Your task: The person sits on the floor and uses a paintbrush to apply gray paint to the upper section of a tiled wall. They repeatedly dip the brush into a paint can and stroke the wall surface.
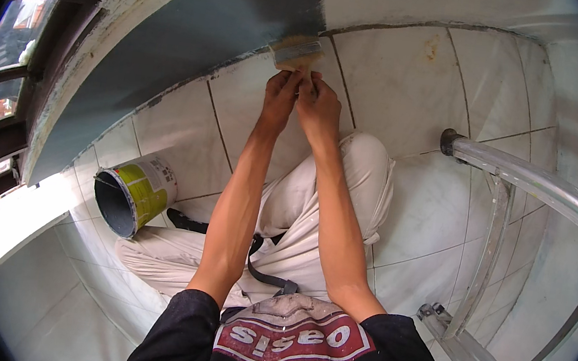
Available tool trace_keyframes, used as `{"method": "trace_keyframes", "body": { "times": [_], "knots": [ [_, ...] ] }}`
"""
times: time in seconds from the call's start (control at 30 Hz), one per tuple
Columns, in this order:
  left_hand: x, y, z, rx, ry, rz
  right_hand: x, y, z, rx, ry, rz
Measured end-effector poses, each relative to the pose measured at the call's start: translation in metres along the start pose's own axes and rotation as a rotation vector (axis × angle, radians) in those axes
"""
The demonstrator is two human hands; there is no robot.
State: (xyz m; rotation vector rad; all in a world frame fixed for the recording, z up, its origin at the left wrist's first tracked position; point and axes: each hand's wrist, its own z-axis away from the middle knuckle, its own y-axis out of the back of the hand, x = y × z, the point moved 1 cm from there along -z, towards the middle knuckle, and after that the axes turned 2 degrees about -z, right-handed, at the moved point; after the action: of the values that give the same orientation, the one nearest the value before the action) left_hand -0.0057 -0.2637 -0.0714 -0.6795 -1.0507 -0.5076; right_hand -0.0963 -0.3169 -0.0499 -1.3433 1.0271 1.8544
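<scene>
A wide flat paintbrush (298,54) is pinched at its handle by both of my hands. My left hand (280,96) closes on it from the left, and my right hand (319,108) from the right, fingers nearly touching. The bristles lie against the lower edge of a dark grey painted area (199,31) on the wall, where it meets the tiled floor (387,70). To the left of my legs a paint bucket (152,190) with a green and white label lies tilted or stands leaning in view, its mouth showing dark grey paint.
An aluminium ladder (511,167) stands at the right, its rubber foot on the tiles. A window (6,70) with dark frames is at the left. My crossed legs (345,187) in pale trousers are below my arms. Unpainted pale wall (423,0) continues right of the grey.
</scene>
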Motion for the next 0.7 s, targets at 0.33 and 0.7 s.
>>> {"method": "trace_keyframes", "body": {
  "times": [0.33, 0.7],
  "knots": [
    [-0.007, -0.001, 0.018, 0.042, 0.046, 0.048, -0.013, 0.006, 0.017, -0.03, -0.012, 0.065],
    [0.051, -0.008, 0.017, -0.006, -0.123, -0.013, -0.062, 0.0, 0.016, 0.013, 0.108, -0.022]
  ]
}}
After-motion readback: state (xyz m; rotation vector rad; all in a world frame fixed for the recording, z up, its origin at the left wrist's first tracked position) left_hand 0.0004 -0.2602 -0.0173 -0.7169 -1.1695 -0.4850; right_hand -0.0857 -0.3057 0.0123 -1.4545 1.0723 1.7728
